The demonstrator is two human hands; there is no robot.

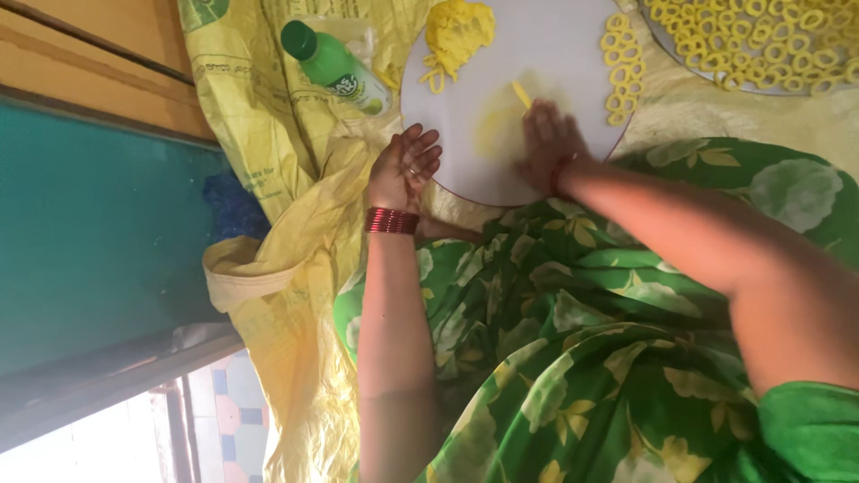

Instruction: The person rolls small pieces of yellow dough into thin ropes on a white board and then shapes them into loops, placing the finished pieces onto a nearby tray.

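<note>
I keep my right hand point(548, 143) flat, rolling the yellow dough strip point(522, 94) evenly at the round white board point(537, 45) centre, while my left hand point(404, 168), open and empty, steadies the board's edge.

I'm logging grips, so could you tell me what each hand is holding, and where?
Nothing is gripped: the right hand presses flat on a dough strip, and the left hand is open.

Dough lump point(458, 31), rings point(619, 63) flank bare board point(564, 54)
</note>
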